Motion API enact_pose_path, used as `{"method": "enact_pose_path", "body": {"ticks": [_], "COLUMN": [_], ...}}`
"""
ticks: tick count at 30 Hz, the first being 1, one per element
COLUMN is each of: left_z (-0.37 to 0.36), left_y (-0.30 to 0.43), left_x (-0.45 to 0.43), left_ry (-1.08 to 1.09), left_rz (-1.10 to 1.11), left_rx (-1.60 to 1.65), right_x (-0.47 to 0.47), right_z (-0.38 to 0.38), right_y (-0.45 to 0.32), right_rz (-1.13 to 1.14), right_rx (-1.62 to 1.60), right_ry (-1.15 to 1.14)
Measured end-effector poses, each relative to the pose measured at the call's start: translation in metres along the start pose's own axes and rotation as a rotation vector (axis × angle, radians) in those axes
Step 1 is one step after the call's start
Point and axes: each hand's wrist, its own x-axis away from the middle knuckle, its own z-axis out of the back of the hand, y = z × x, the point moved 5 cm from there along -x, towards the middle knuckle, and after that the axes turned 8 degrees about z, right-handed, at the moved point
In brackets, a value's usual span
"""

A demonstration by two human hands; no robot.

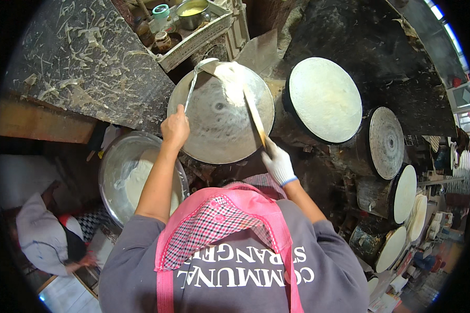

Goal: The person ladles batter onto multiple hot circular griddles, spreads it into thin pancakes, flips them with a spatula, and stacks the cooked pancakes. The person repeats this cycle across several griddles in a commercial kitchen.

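Observation:
My left hand [175, 127], bare, grips the handle of a metal ladle [209, 61], whose bowl is over the far edge of a round griddle [203, 129]. Pale batter [232, 84] lies on the griddle's far side, beside the ladle. In a white knit glove, my right hand [276, 158] holds a wooden spreader [253, 113] by its darkened end; the spreader's far part touches the batter. Bare metal shows on the rest of the griddle. Near my left forearm is a large metal basin [115, 176] with batter [139, 182] in it.
A second griddle [325, 99] covered with a pale layer stands at right, with several more round griddles [387, 143] curving down the right side. Dried scraps cover a dark board [113, 78] at upper left. A plastic crate [196, 41] holds jars and a pot. A person [47, 238] works at lower left.

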Motion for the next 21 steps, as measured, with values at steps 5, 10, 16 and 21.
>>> {"method": "enact_pose_path", "body": {"ticks": [5, 10, 16, 21], "left_z": [0.007, 0.016, 0.021, 0.022], "left_y": [-0.028, -0.051, -0.057, -0.063], "left_x": [0.009, 0.037, 0.072, 0.091], "left_ry": [0.014, -0.023, -0.061, -0.081], "left_rz": [0.05, 0.116, 0.113, 0.126], "left_rx": [-0.022, -0.035, 0.055, 0.097], "right_x": [-0.052, -0.02, -0.046, -0.036], "right_z": [-0.039, 0.0, -0.012, -0.032], "right_y": [-0.026, -0.025, -0.012, -0.025], "right_rz": [0.097, 0.096, 0.081, 0.234], "right_rx": [0.002, 0.191, -0.089, 0.021], "right_ry": [-0.154, -0.159, -0.099, -0.16]}}
